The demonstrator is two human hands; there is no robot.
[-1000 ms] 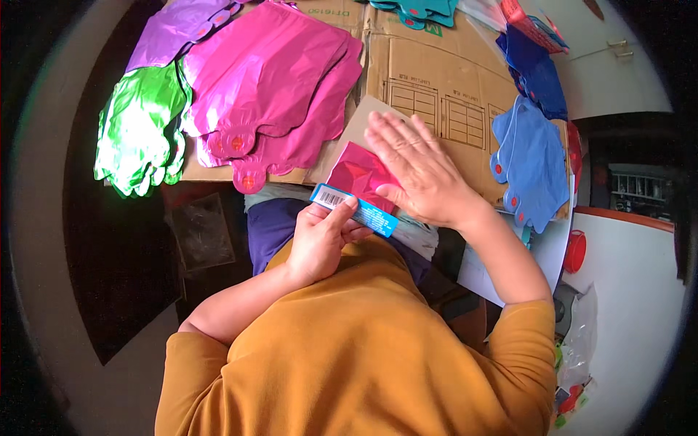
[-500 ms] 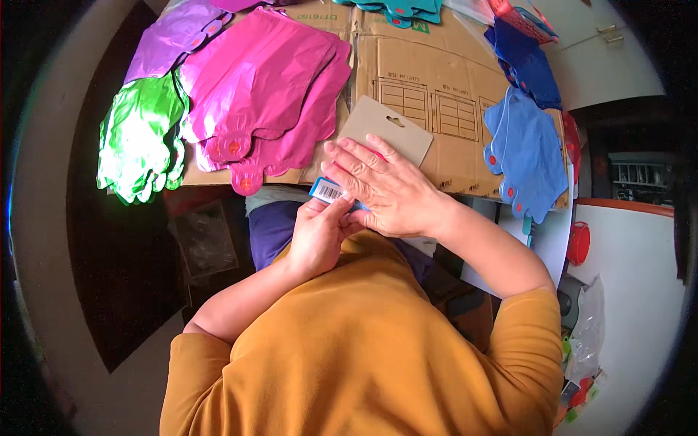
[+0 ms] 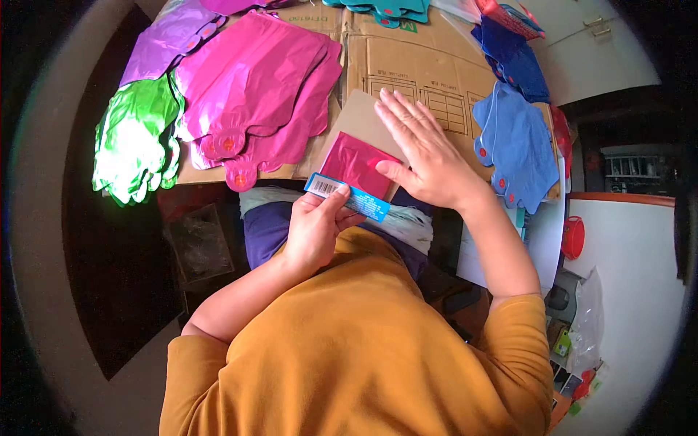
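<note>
My left hand (image 3: 318,225) pinches the near edge of a beige backing card (image 3: 361,116), thumb on top of its blue printed strip (image 3: 369,206) with a barcode. A folded piece of shiny pink foil (image 3: 356,160) lies flat on the card, against the strip. My right hand (image 3: 429,156) is open, palm down with fingers stretched out, over the card's right side. Its thumb reaches to the foil's right edge; whether it touches is unclear. The right hand covers the card's far right corner.
Flat foil pieces like uninflated balloons lie on the cardboard (image 3: 392,62): magenta (image 3: 254,80), green (image 3: 134,138) and purple (image 3: 167,43) at left, teal (image 3: 389,9) at the far side, light blue (image 3: 520,149) and dark blue (image 3: 512,65) at right. Several overhang its edges.
My right hand has lifted off the card and slid right and away from me, uncovering the pink foil and blue strip. My left hand keeps its pinch on the card.
</note>
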